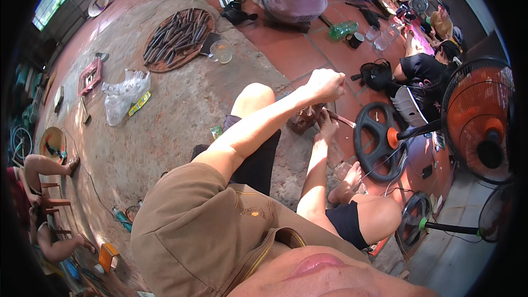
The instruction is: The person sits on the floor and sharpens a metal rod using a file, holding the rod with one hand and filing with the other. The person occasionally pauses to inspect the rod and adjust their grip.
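Observation:
My left hand (pixel 325 86) is a closed fist, raised above a dark brown, uneven block (pixel 302 120) on the ground between my legs. Whatever is inside that fist is hidden. Below it, beside the block, the fingers of my right hand (pixel 328 127) are closed around a slim reddish-brown stick (pixel 343 119), one end of which points to the right. The stick's other end and much of the block are covered by my hands and forearm.
A round tray (pixel 204 55) full of dark tool handles lies ahead left, near a plastic bag (pixel 127 96). Close on the right stand a fan base (pixel 379 154) and an orange fan (pixel 477 115). Several people sit on the floor ahead and right; another sits at far left.

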